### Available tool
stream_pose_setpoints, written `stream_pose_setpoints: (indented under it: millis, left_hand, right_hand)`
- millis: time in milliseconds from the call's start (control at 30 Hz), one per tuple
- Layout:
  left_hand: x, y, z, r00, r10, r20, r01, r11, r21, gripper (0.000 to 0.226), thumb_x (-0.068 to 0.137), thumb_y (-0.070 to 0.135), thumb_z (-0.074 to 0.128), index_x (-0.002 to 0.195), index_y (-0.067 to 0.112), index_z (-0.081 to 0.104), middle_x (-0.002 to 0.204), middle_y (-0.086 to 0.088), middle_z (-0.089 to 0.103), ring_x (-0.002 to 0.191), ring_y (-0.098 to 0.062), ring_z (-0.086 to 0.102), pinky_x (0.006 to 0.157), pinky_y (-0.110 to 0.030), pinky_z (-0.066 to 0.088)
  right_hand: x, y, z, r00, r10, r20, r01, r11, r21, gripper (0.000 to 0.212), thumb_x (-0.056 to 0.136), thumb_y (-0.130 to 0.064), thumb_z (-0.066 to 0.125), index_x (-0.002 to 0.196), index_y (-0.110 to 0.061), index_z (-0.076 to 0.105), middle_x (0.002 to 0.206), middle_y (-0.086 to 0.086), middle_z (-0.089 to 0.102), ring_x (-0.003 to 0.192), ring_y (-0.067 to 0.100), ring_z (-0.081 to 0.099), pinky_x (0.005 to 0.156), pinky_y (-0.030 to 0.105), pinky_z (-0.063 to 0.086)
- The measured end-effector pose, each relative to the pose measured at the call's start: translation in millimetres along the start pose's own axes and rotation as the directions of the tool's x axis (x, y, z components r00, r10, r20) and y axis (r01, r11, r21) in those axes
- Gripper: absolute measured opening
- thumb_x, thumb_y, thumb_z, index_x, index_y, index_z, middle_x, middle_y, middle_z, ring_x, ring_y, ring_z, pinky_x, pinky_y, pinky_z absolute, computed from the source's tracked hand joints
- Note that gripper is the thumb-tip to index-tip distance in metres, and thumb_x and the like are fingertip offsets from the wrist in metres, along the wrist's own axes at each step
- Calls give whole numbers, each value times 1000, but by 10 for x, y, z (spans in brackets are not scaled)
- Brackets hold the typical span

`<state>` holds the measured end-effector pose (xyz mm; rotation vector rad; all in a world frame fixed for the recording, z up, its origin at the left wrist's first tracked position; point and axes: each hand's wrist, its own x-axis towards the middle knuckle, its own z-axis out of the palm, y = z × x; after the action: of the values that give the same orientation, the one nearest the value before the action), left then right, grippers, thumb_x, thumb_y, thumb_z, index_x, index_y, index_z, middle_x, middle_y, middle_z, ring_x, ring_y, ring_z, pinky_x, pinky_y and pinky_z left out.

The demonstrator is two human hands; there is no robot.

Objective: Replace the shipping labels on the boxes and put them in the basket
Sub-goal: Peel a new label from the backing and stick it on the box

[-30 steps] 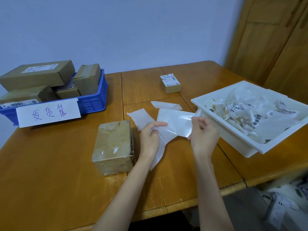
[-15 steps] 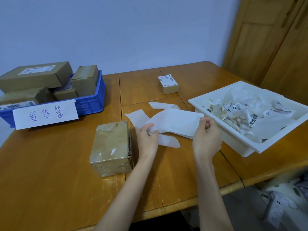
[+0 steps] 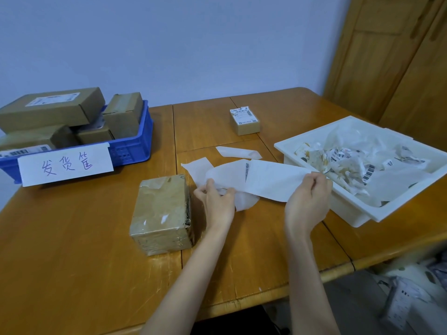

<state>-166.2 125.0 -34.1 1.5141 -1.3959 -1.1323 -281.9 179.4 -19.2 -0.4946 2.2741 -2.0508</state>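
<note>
Head cam: taped box (image 3: 162, 213) on table (image 3: 72, 250), just left of left hand (image 3: 217, 201). Both hands pinch label sheet (image 3: 271, 181); right hand (image 3: 307, 201) at its right end. Farther back: small labelled box (image 3: 244, 122), blue basket (image 3: 130, 146) w/ boxes.

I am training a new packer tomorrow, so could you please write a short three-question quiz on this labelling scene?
1. True or false: the taped box in front of the person already sits in the blue basket.
2. What do the left hand and right hand hold between them?
A. a roll of tape
B. a white label sheet
C. a marker
3. Fill in: the crumpled old labels lie in the white ____.

Key:
1. False; it rests on the table.
2. B; each hand pinches one end.
3. tray.
</note>
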Motion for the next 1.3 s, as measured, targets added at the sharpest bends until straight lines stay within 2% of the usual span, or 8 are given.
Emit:
stream_pose_setpoints:
  millis: [200, 367, 467, 700, 867, 933, 1067, 1300]
  left_hand:
    - [31, -27, -29, 1000, -30, 5, 30, 1000, 4, 58, 97, 22, 59, 149, 18, 33, 135, -2, 22, 101, -22, 50, 93, -37, 50]
    - [-65, -5, -37, 974, 178, -139, -170, 983, 66, 47, 90, 16, 63, 133, 33, 52, 152, -3, 23, 113, -22, 51, 92, -33, 45]
    - [-124, 33, -38, 903, 368, -221, -325, 922, 209, 54, 84, 15, 67, 133, 35, 55, 157, -2, 22, 141, -22, 30, 100, -32, 40]
    - [-199, 103, 15, 762, 595, -255, -467, 778, 419, 67, 74, 11, 73, 132, 40, 59, 167, -3, 10, 134, -26, 29, 103, -34, 31]
    - [-258, 128, 56, 588, 762, -273, -657, 646, 389, 18, 85, 19, 64, 100, 27, 72, 134, 7, 58, 127, -18, 47, 105, -44, 40]
    - [-293, 187, 93, 670, 723, -168, -702, 691, 174, 18, 94, 29, 56, 102, 21, 70, 104, 10, 68, 101, -9, 61, 85, -37, 51]
    - [-333, 323, 135, 920, 391, 6, -359, 850, -386, 25, 96, 34, 53, 102, 15, 67, 89, 8, 70, 89, -13, 67, 82, -37, 54]
    - [-228, 247, 80, 973, 229, 23, -184, 831, -525, 10, 100, 20, 56, 100, 14, 64, 93, 7, 74, 95, -16, 70, 90, -45, 54]
  right_hand:
    - [85, 14, -34, 999, 38, 5, -39, 985, 167, 18, 98, -18, 39, 84, -16, 50, 86, -7, 48, 80, 13, 46, 78, 37, 41]
    - [45, -11, -1, 999, 4, 48, -18, 954, 300, 25, 96, -18, 42, 73, -25, 46, 76, -7, 41, 72, 12, 39, 69, 28, 34]
    - [16, -35, 19, 999, -13, 36, 1, 943, 332, 25, 97, -24, 41, 72, -28, 45, 74, -7, 38, 71, 16, 37, 67, 31, 33]
    - [-19, -56, 58, 999, -41, 17, 32, 940, 339, 17, 100, -25, 44, 86, -27, 51, 89, 1, 53, 80, 12, 48, 72, 25, 40]
    - [-111, -97, 75, 977, -208, 54, 184, 939, 292, 11, 101, -23, 46, 94, -22, 53, 93, -6, 51, 77, 9, 51, 68, 18, 40]
    - [-191, -111, 93, 922, -356, 153, 311, 915, 257, 9, 101, -22, 48, 96, -19, 56, 96, -9, 48, 79, 6, 51, 70, 14, 40]
    - [-315, -50, 200, 795, -509, 330, 463, 860, 213, 10, 97, -20, 57, 106, -19, 62, 108, -6, 49, 95, 12, 56, 77, 28, 51]
    - [-348, 3, 243, 783, -467, 411, 445, 882, 155, 12, 81, -34, 67, 91, -28, 64, 105, -15, 44, 112, 9, 47, 95, 43, 47]
